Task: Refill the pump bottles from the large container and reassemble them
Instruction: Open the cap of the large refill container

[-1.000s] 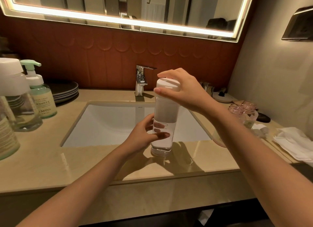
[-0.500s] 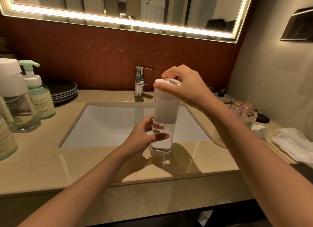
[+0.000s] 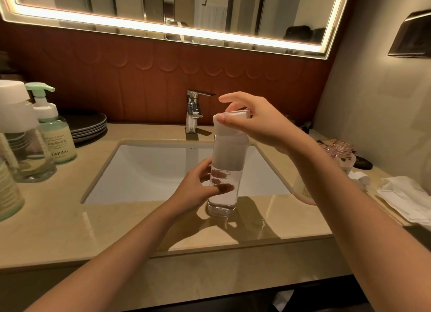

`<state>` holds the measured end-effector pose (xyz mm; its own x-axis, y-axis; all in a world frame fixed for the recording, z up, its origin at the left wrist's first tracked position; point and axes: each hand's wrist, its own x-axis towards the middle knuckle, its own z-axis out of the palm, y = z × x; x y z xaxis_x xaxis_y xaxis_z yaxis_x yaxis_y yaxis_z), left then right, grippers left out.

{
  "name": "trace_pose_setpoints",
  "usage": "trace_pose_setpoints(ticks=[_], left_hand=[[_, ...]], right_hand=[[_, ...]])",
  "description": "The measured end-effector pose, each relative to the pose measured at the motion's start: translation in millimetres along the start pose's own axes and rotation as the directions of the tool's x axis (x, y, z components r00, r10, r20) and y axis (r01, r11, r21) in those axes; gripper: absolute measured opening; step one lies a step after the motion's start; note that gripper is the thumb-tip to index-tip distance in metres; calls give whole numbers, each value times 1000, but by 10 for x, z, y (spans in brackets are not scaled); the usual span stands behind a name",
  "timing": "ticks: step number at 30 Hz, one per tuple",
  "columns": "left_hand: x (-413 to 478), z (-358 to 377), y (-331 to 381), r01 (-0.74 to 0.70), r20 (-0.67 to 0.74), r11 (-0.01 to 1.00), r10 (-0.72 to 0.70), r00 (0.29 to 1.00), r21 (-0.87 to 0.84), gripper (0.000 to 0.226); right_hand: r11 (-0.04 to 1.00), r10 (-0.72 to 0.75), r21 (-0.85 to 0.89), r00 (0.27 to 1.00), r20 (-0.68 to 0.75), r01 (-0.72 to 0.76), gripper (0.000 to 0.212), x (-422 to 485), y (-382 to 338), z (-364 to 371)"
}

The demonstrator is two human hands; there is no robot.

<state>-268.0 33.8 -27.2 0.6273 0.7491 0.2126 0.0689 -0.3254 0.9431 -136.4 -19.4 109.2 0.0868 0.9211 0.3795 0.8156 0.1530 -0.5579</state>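
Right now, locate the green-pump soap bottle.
In the head view, the green-pump bottle stands on the counter left of the sink, before the stacked dark plates.

The left arm comes in from the lower left of the frame and reaches up to the middle. The left hand (image 3: 198,186) wraps round the low part of the bottle (image 3: 227,153), thumb in front, fingers behind. The right arm comes in from the lower right and is bent at the wrist. The right hand (image 3: 258,123) sits above the middle, and pinches the cap (image 3: 234,114). Its thumb is on the near side, and one finger sticks out higher.
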Motion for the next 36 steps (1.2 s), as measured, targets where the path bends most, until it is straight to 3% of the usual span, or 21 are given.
trace_pose_setpoints(ticks=[2,5,12,15,20,22,25,28,30,33,36], left_hand=[[-3,0,5,9,-4,1000,-9,1000,5,79],[-11,3,20,14,-6,1000,-14,1000,4,80],[-17,7,22,12,-1,1000,-12,1000,-10,75],[-21,5,14,10,-1,1000,-10,1000,-14,78],[-10,10,15,13,-9,1000,-13,1000,-11,79],[-3,5,-5,11,-14,1000,-11,1000,-10,71],[0,2,-9,7,-9,1000,-7,1000,-14,67],[-1,10,5,8,-4,1000,-8,1000,-23,71],[-5,4,3,1,-1,1000,-1,1000,-25,74],[-7,-4,-7,-7,3,1000,7,1000,-20,74],[7,-10,-27,-4,3,1000,4,1000,-27,64]], right_hand=[[995,6,97,997,71,-13,52,-19,-20,-42],[997,-10,82,994,107,1,55,-6,-85,-89],[953,-40,-300,999,31,48,66,25,-65,40],[980,-51,-194,998,-25,46,56,21,9,67],[996,-50,73,994,101,43,55,-4,86,22],[997,-71,11,995,70,70,64,-10,85,4],[971,-64,-235,997,-53,50,80,-4,11,5],[925,-38,-379,996,-77,6,74,2,-47,47],[955,-39,-293,999,-24,30,62,-4,-43,35],[1000,-4,24,994,110,1,63,-41,-63,-62],[1000,-23,-2,998,67,23,70,-51,-108,-84]])
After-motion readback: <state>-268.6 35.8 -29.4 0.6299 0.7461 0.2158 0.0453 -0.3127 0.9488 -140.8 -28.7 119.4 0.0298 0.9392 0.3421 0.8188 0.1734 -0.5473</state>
